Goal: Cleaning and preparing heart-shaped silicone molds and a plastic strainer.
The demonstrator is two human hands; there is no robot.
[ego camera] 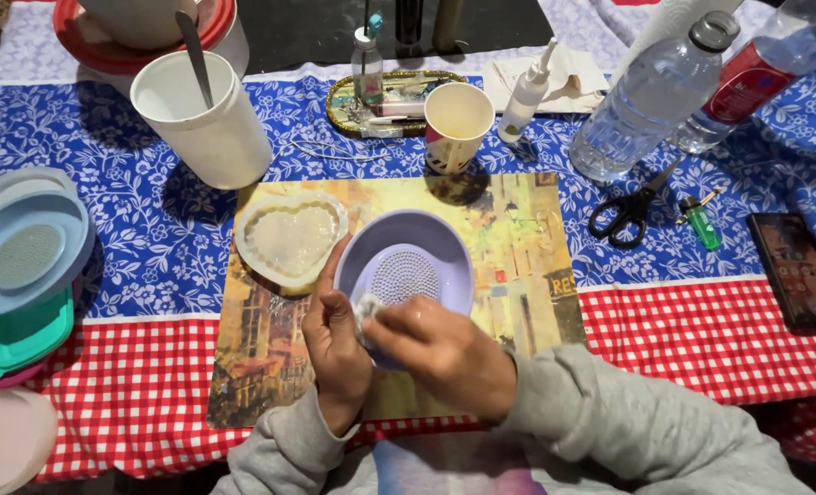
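Note:
A lilac oval silicone mould [408,261] with a dotted centre sits tilted on a picture placemat [527,266]. My left hand [334,344] grips the mould's near-left rim. My right hand [440,353] presses a small white wipe [368,307] against the mould's inner near edge. Just left of the mould lies a clear heart-shaped mould [290,236] on the same placemat.
A white cup with a stirrer [204,119], a paper cup [456,124], a dropper bottle [527,92] and a small tray [394,101] stand behind. Water bottles [651,96], scissors [629,211], a green lighter [701,223] and a phone [797,270] lie right. Stacked moulds [25,247] lie left.

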